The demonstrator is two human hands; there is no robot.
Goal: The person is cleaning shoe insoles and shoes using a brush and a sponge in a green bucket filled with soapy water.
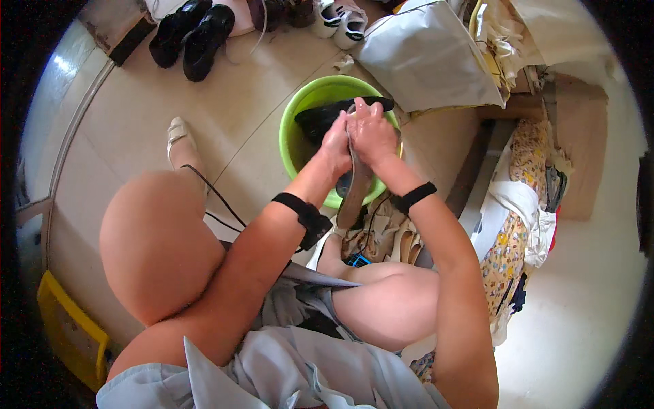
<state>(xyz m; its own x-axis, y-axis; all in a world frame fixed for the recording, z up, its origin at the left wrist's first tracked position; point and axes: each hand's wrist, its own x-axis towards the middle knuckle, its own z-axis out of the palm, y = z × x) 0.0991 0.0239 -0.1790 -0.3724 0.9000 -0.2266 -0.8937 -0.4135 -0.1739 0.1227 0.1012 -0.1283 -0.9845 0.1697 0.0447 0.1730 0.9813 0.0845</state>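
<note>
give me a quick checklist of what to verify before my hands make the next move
1. Right hand gripping the tan item: ok, it is closed around the upper part.
2. Left hand gripping it too: cannot tell, its fingers are partly hidden.
3. Bucket steady: cannot tell, though it stands upright on the floor.
4. Tan item wholly within the rim: not ok, its near end reaches across the rim in this view.
5. Wristbands outside the bucket: ok, both show beyond its rim.
</note>
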